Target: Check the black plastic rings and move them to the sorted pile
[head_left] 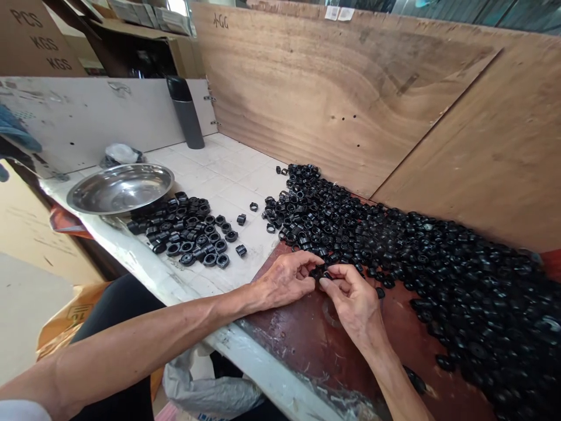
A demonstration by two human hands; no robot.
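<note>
My left hand (291,279) and my right hand (350,292) meet over the dark red board (280,333), fingertips close together. Between them are small black plastic parts (319,272), partly covered by the fingers, so their exact shape is hard to see. Each hand pinches with thumb and fingers. Just beyond my hands spreads a large heap of black ring-shaped plastic parts (394,234), running along the wooden panel and down the right side. A smaller group of black plastic rings (197,231) lies on the white tiled surface to the left.
A shiny metal bowl (120,190) sits at the left edge, beside the smaller group. A grey bottle with a black cap (186,114) stands in the back corner. Wooden panels (342,88) wall off the back. A pale sack (210,386) hangs below the front edge.
</note>
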